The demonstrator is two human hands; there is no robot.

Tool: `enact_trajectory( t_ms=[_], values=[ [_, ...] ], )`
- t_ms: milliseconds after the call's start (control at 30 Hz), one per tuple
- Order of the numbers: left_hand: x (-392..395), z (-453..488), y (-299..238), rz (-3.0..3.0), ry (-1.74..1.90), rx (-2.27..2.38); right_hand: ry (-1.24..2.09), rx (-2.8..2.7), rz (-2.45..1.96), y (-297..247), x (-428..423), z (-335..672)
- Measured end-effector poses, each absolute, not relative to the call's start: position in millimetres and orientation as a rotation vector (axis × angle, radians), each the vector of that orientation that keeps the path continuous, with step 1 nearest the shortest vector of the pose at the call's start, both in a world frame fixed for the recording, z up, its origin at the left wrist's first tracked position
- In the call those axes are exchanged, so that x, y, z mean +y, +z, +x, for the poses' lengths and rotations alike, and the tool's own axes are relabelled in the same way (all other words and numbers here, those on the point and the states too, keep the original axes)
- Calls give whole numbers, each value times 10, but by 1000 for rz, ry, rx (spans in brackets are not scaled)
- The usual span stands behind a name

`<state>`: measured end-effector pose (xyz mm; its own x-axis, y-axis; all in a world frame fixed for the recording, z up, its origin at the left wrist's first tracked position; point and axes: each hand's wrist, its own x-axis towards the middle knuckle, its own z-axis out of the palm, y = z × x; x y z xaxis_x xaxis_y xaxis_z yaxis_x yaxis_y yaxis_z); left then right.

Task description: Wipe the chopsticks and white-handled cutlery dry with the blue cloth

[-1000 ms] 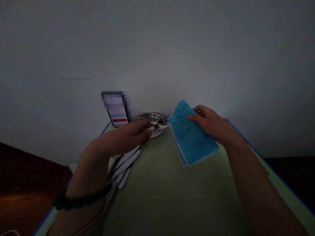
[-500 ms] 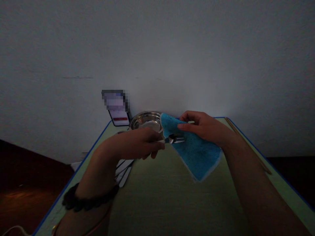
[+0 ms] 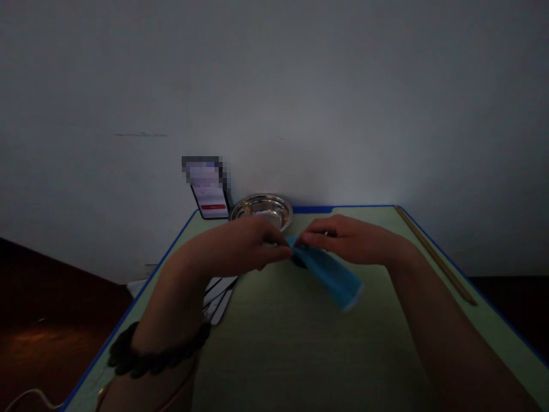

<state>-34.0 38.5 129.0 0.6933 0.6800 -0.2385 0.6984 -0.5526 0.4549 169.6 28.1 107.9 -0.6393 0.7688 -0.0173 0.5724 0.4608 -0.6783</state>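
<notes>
My left hand (image 3: pixel 257 246) is closed, thumb and fingers pinched together, on the fork seen half a second ago; the fork itself is now hidden by fingers and cloth. A blue cloth (image 3: pixel 330 274) with a pale edge hangs folded from my right hand (image 3: pixel 343 237), whose fingers pinch it close to the left fingertips. Both hands are above the middle of the table. Behind my left hand stands a shiny metal bowl (image 3: pixel 281 213), partly covered by that hand.
Several white-handled pieces of cutlery (image 3: pixel 219 303) lie below my left wrist, partly hidden. A phone (image 3: pixel 212 200) leans on the wall (image 3: pixel 343 103) beside the bowl. Long wooden chopsticks (image 3: pixel 437 257) lie along the right side of the green, blue-edged table (image 3: pixel 300 355).
My right hand has moved left and slightly down, close to my left hand. The cloth, spread open earlier, is now folded around where the fork's tines showed, hiding them.
</notes>
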Motion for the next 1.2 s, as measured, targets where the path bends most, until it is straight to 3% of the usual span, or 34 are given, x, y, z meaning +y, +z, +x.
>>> enact_trajectory(
  t_ms=[200,467,867,1200],
  values=[
    [323,-351,1375,2407,88,1032,970,-2465,-974,1118,271,1799],
    [271,-283,1445,2547,390,1002,912,-2415,-1157,1150,273,1775],
    [208,-254,1485,2513,363,982,786,-2423,-1071,1182,252,1802],
    [233,-405,1506,2426,368,1034,1113,-2407,-997,1207,221,1881]
  ],
)
